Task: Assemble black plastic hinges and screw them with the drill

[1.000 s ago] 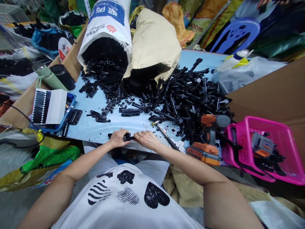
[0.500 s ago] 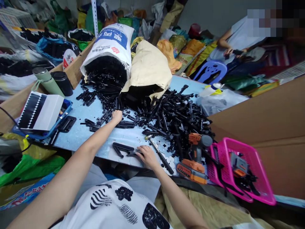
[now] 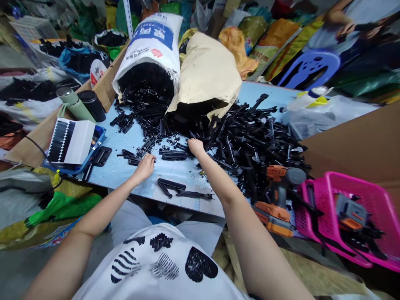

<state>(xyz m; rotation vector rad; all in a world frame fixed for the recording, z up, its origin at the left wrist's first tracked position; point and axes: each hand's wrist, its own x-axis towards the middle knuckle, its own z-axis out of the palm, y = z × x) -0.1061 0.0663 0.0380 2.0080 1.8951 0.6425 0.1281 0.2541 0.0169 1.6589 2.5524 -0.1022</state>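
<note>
My left hand (image 3: 145, 163) rests on the light blue table (image 3: 118, 171), fingers curled beside a few loose black plastic parts (image 3: 133, 156); what it grips, if anything, is too small to name. My right hand (image 3: 195, 146) reaches further back, fingers curled down into the edge of the big pile of black plastic parts (image 3: 250, 137). Between my forearms, near the table's front edge, long black pieces (image 3: 183, 190) lie flat with neither hand touching them. A longer black part (image 3: 173, 155) lies just left of my right hand.
A white sack (image 3: 150, 46) and a tan sack (image 3: 209, 71) spill black parts at the back. An orange drill (image 3: 275, 196) and a pink basket (image 3: 353, 208) sit right. Two flasks (image 3: 78, 104) and a blue tray (image 3: 93, 143) stand left. Cardboard (image 3: 353, 137) walls the right; another person (image 3: 353, 21) sits beyond.
My left hand has drawn back from the pile towards me. My right hand has left the long black pieces at the front edge and reached forward into the pile.
</note>
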